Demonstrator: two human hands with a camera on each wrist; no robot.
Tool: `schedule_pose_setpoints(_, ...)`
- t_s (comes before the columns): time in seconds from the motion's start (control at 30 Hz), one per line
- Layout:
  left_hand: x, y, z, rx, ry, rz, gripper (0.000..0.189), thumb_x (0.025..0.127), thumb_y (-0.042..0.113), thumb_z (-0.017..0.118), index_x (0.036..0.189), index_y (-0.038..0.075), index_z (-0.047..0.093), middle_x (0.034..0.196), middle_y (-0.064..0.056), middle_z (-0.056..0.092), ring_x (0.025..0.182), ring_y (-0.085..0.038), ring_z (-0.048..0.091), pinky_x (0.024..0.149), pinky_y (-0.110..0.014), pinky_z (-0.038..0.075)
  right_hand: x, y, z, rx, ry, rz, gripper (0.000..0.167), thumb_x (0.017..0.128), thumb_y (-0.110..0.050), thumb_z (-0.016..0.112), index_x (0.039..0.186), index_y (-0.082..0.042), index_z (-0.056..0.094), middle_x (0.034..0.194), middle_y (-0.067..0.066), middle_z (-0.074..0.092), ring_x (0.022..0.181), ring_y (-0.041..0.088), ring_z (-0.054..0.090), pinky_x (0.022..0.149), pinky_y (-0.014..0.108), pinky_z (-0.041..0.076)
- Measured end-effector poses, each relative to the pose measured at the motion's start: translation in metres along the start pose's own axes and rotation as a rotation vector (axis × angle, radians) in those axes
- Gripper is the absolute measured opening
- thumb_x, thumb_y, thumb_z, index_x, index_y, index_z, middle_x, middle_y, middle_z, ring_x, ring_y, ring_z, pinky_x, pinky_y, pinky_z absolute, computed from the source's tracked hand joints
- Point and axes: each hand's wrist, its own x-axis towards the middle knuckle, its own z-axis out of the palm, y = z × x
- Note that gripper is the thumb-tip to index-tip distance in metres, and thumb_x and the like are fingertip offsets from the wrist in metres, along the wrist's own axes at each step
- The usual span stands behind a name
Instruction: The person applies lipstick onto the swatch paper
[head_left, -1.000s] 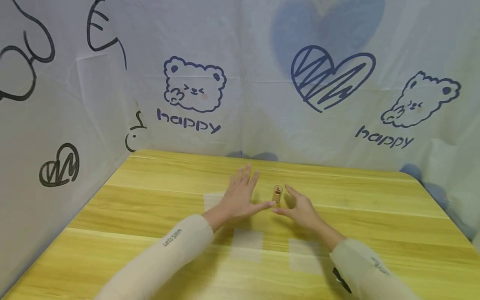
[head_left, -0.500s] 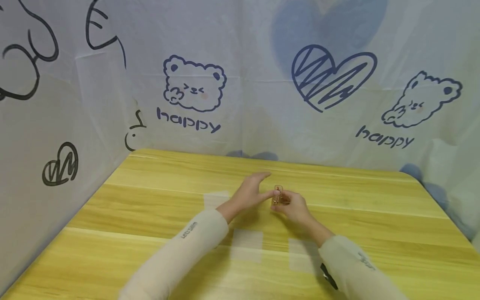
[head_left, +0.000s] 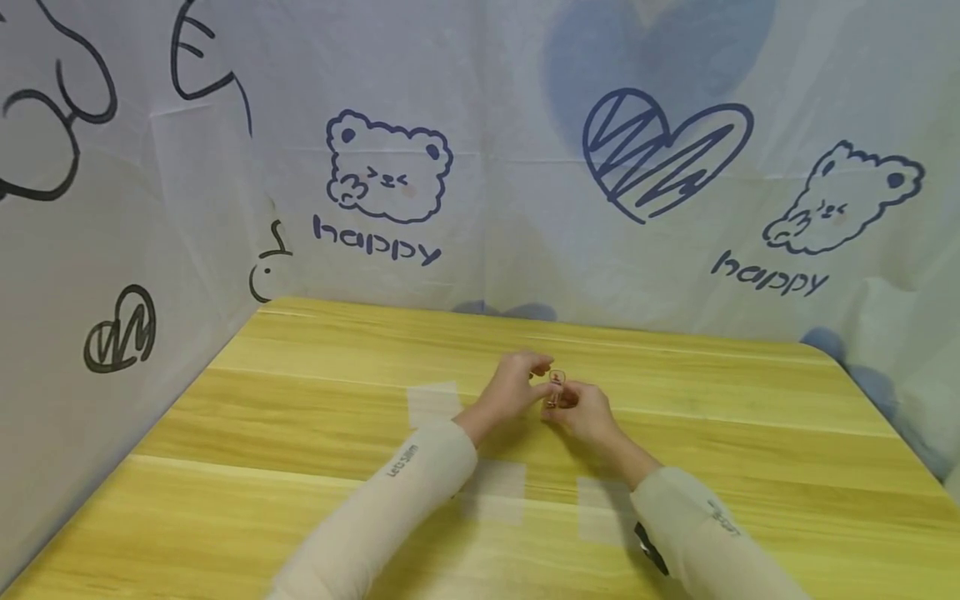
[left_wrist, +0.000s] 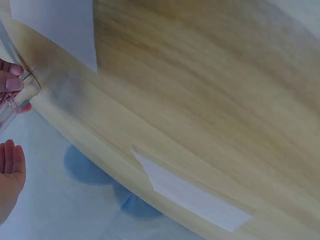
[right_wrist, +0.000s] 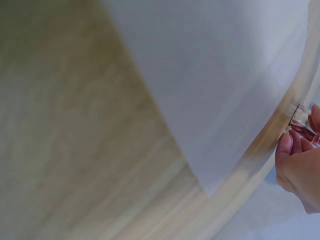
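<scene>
A small clear tube (head_left: 557, 378) with something reddish inside stands close above the far middle of the wooden table (head_left: 705, 417). My right hand (head_left: 588, 410) pinches its lower part from the right; the right wrist view also shows the tube (right_wrist: 299, 118) between the thumb and curled fingers of this hand (right_wrist: 300, 170). From the left, my left hand (head_left: 513, 387) touches the tube with its thumb. In the left wrist view the other fingers (left_wrist: 10, 162) are extended, apart from the tube (left_wrist: 9, 114). Overlapping fingers hide part of the tube.
White rectangles lie on the table: one at the left (head_left: 431, 404), another beneath my left forearm (head_left: 498, 492), and a third by my right forearm (head_left: 606, 508). A white cloth (head_left: 510, 225) with printed hearts and bears hangs behind the table.
My right hand has closed around the lower part of the tube. My left hand has moved right, brought its thumb to the tube and bent its spread fingers toward the top.
</scene>
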Motion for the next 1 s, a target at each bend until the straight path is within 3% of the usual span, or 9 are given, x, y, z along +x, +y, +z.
schedule_pose_setpoints(0.33,0.0039,-0.0023,0.0089,-0.013,0.035,0.05,0.028,0.083,0.008,0.068,0.105,-0.008,0.065,0.099,-0.018,0.069,0.088,-0.025,0.066,0.078,-0.032,0.055,0.0009,-0.0003,0.0002,-0.053,0.018,-0.027,0.015,0.078,-0.002,0.071,0.09,0.006,0.068,0.078,0.012,0.066,0.076,0.017,0.057,0.068,0.028,0.049)
schedule_pose_setpoints(0.5,0.004,-0.0009,0.0085,-0.023,0.029,0.042,0.024,0.083,0.008,0.068,0.102,-0.006,0.066,0.098,-0.017,0.069,0.087,-0.024,0.066,0.078,-0.031,0.055,0.0016,0.0012,-0.0003,-0.058,0.026,-0.049,0.013,0.077,-0.002,0.072,0.088,0.005,0.068,0.072,0.009,0.063,0.07,0.013,0.053,0.062,0.023,0.044)
schedule_pose_setpoints(0.83,0.0027,-0.0003,0.0036,-0.026,0.042,0.014,0.021,0.084,0.005,0.067,0.102,-0.005,0.067,0.097,-0.016,0.07,0.087,-0.024,0.067,0.078,-0.028,0.056,0.0002,0.0015,-0.0041,-0.005,-0.025,-0.049,0.027,0.081,0.001,0.068,0.107,0.008,0.065,0.093,0.019,0.069,0.084,0.021,0.063,0.072,0.029,0.054)
schedule_pose_setpoints(1.0,-0.0005,-0.002,-0.0005,-0.063,0.047,0.0,0.023,0.084,0.008,0.067,0.103,-0.004,0.067,0.097,-0.016,0.07,0.087,-0.024,0.067,0.078,-0.026,0.056,-0.0024,0.0004,-0.0048,0.012,-0.039,-0.078,0.026,0.081,-0.001,0.068,0.105,0.008,0.065,0.09,0.018,0.068,0.08,0.017,0.06,0.068,0.023,0.052)
